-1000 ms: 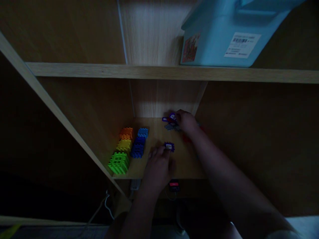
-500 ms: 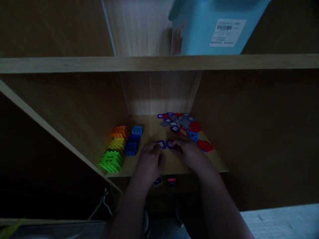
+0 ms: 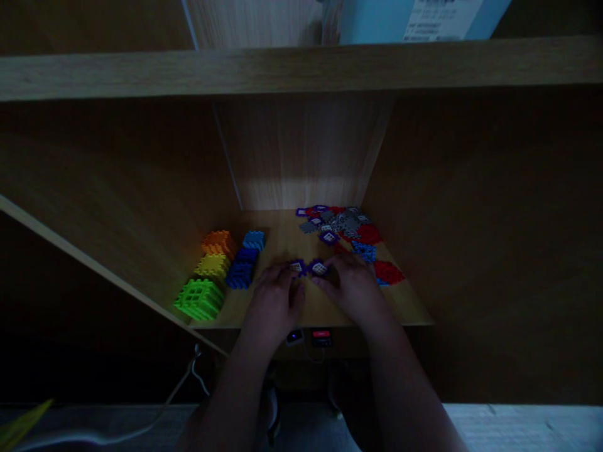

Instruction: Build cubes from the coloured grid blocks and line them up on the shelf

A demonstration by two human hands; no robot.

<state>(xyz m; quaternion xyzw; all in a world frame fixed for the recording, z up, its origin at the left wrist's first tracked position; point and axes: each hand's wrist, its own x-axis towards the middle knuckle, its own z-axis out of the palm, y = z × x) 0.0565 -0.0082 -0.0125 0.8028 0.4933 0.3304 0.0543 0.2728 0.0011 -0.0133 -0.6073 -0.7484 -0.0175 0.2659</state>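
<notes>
My left hand [image 3: 276, 298] is closed on a purple interlocking tile [image 3: 296, 267] with a pale grid in its middle. My right hand [image 3: 351, 282] pinches a second purple tile [image 3: 318, 268] by its right side. The two tiles lie side by side just over the shelf board, their facing edges very close; whether they interlock I cannot tell. Behind them is another purple tile [image 3: 329, 238], beside a loose pile of grey tiles [image 3: 346, 221]. Red tiles [image 3: 389, 272] and blue tiles [image 3: 364, 252] lie to the right of my right hand.
Stacked tiles stand on the left: orange [image 3: 218, 243], yellow [image 3: 213, 267], green [image 3: 200, 299], light blue [image 3: 254, 240] and dark blue [image 3: 243, 268]. An upper shelf edge [image 3: 301, 70] crosses above, bearing a light blue bin [image 3: 372, 22]. Two small devices sit below the board's front edge.
The view has tilted down, so the upper shelf looks nearer. Both hands keep their tiles; the right fingers have drawn back a little, showing more of the right tile.
</notes>
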